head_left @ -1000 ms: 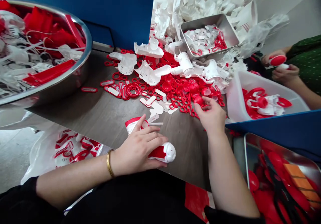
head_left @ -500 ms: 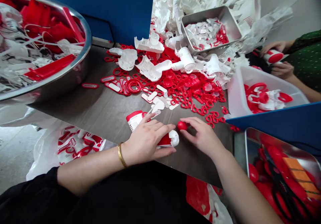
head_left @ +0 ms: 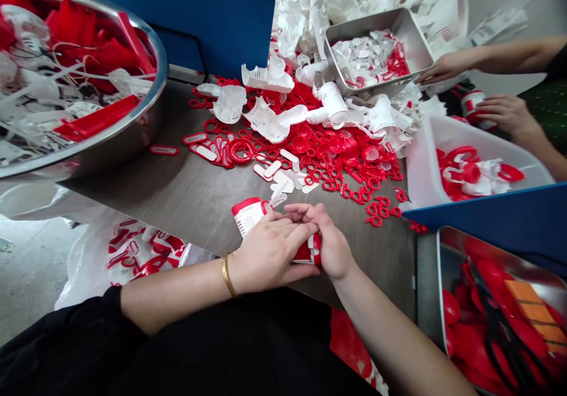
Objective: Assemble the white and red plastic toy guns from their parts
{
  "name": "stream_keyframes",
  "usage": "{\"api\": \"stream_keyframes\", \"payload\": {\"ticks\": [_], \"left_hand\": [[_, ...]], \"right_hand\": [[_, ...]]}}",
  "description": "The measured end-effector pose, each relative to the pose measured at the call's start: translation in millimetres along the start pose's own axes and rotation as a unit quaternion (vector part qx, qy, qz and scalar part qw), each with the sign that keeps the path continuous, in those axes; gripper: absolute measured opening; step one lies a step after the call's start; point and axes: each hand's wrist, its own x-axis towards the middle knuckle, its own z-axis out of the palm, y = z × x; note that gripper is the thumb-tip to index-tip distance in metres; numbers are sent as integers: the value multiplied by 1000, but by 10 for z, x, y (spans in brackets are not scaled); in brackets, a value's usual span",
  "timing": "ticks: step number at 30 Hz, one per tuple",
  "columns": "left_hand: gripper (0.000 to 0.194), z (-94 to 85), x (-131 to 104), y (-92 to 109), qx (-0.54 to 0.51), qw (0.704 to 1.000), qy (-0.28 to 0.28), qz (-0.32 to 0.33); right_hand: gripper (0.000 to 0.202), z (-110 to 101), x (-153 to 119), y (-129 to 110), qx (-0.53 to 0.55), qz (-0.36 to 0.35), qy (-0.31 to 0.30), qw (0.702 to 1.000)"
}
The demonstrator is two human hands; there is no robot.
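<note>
A red and white plastic housing [head_left: 249, 216] lies on the dark table under my left hand [head_left: 270, 251], which is closed around its body. My right hand [head_left: 333, 245] is pressed against the right end of the housing, its fingers bent over the top and meeting the fingers of my left hand. Whatever the right fingers hold is hidden behind them. Just beyond the hands lie small white flat pieces [head_left: 283, 180] and a heap of red rings [head_left: 345, 159].
A steel basin [head_left: 162, 77] of parts stands at left, a metal tray [head_left: 376, 85] at the back. Another person's hands [head_left: 505, 112] work beyond a white bin [head_left: 419, 162] at right. Black scissors [head_left: 500, 331] lie in a tray at lower right.
My right hand has moved left onto the housing's end, and the red ball it held is out of sight. The other person's one hand has reached to the metal tray.
</note>
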Motion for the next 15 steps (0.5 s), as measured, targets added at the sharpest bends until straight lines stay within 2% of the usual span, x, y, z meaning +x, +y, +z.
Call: {"api": "stream_keyframes", "payload": {"ticks": [3,5,7,9,10,12,13,14,15], "left_hand": [[86,-110,3,2,-27,999,27,-22],[96,-233,-18,5,-34,999,15,12],[88,-335,-49,-2,-18,997,-41,56],[72,-383,-71,-26,-5,995,-88,41],[70,-386,-74,-43,-10,996,-86,13],[72,-372,-64,-78,-40,997,-58,-35],[72,-364,-52,-92,-57,996,-47,-46],[70,-361,-38,-104,-72,995,-40,-50],[65,-364,-24,-111,-86,994,-39,-55]], "right_hand": [[39,58,16,28,35,38,-4,999],[35,92,20,74,89,91,13,992],[39,100,35,130,146,161,5,976],[54,44,115,181,155,185,-31,970],[59,-21,199,201,117,160,-23,980],[53,-231,468,227,-55,60,87,993],[44,-365,642,235,-177,3,185,967],[36,-503,827,238,-303,-14,255,918],[31,-632,1005,239,-392,4,267,880]]}}
